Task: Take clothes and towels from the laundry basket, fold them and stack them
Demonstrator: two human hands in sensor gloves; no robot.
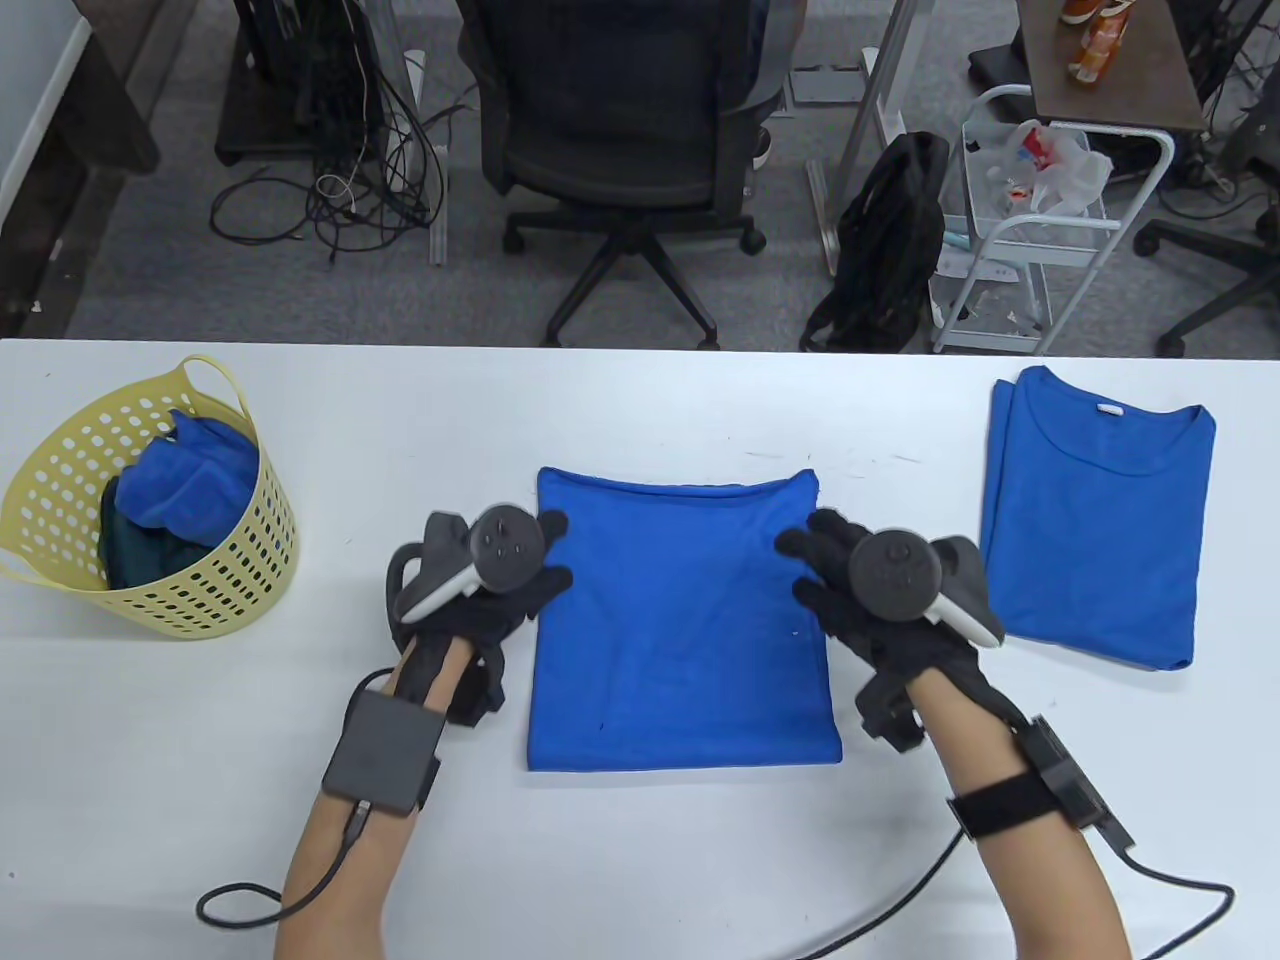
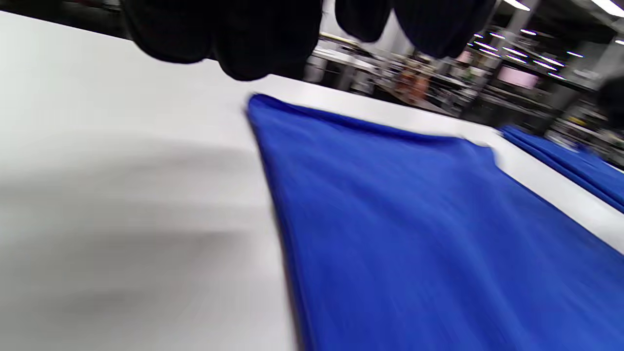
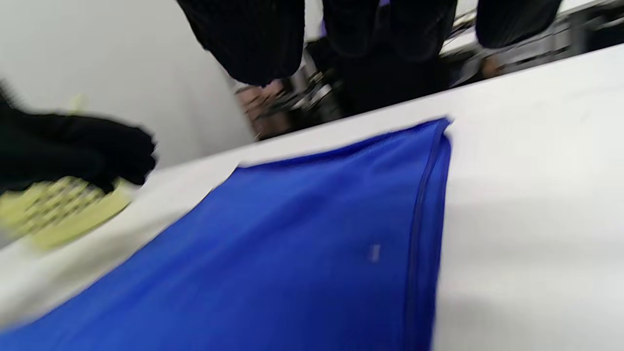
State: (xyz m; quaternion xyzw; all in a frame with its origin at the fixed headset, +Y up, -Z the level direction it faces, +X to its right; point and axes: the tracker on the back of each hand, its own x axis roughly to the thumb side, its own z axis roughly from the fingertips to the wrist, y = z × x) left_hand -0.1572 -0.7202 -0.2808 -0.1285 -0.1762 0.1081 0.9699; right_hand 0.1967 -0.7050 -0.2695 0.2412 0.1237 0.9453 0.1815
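Note:
A folded blue shirt (image 1: 680, 620) lies flat in the middle of the white table (image 1: 640, 400); it also shows in the left wrist view (image 2: 414, 234) and the right wrist view (image 3: 302, 243). My left hand (image 1: 500, 580) hovers at the shirt's left edge and my right hand (image 1: 860, 590) at its right edge. Both hands are open and hold nothing; their fingers (image 2: 243, 44) (image 3: 253, 44) hang above the cloth. A second folded blue shirt (image 1: 1095, 520) lies at the right. A yellow laundry basket (image 1: 60, 470) at the left holds blue and dark green cloth (image 1: 190, 480).
An office chair (image 1: 620, 130) and a white cart (image 1: 1030, 230) stand beyond the table's far edge. Cables from my wrists trail over the table's front edge (image 1: 240, 900). The basket shows blurred in the right wrist view (image 3: 58, 209).

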